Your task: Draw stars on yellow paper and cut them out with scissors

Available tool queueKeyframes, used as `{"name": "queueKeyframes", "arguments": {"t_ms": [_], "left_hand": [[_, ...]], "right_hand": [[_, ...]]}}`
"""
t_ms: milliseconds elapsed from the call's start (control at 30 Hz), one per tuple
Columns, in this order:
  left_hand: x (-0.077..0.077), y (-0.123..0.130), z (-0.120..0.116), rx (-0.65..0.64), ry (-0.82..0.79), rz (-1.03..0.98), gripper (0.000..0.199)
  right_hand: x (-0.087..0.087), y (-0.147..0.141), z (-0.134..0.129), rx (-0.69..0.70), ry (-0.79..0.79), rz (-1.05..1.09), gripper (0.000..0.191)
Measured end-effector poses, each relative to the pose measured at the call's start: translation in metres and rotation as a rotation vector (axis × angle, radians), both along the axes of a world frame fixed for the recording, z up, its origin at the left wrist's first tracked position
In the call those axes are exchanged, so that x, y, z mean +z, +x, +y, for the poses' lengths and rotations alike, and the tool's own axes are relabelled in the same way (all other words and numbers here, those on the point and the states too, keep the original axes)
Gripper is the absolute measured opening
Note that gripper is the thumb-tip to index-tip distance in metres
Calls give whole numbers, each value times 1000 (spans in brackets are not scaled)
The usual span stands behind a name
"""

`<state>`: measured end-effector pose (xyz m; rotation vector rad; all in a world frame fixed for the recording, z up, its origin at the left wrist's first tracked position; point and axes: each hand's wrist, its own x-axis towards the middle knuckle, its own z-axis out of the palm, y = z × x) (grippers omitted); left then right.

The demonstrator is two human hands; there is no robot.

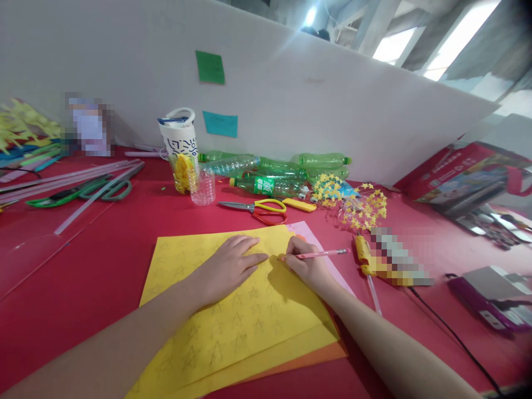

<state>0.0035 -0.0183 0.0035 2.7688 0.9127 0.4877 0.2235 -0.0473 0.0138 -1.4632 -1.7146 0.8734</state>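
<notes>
A yellow sheet of paper [286,310] lies before me, covered with rows of hand-drawn stars. Other yellow, orange and pink sheets show from under its edges. My left hand [233,266] rests flat on the paper, fingers stretched out and slightly apart. In my right hand [305,263] is a pink pencil [328,252], pinched between the fingers, with its tip at the paper's upper right area and its eraser end pointing right. The tip sits close to my left fingertips. Red-and-yellow handled scissors [266,208] lie just beyond the paper.
Green plastic bottles [286,185] line the wall behind a cut clear bottle piece [203,187] and a white cup [178,136]. Yellow star strands [361,205] and a yellow glue gun [363,255] lie right, near a purple power strip [482,305]. Green-handled scissors [62,197] and straws are left.
</notes>
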Motion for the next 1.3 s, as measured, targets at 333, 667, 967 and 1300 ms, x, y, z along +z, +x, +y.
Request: {"name": "queueKeyframes", "arguments": {"t_ms": [333,667,967,1300], "left_hand": [[0,0,0,-2,11,7,34],[-1,0,0,-2,18,-8,33],[0,0,0,-6,10,7,33],[1,0,0,-4,-14,-3,33]], "right_hand": [[0,1,0,11,14,-43,12],[-4,1,-1,101,13,-43,14],[-8,1,-1,143,11,-38,13],[-4,1,-1,119,-52,56,11]]}}
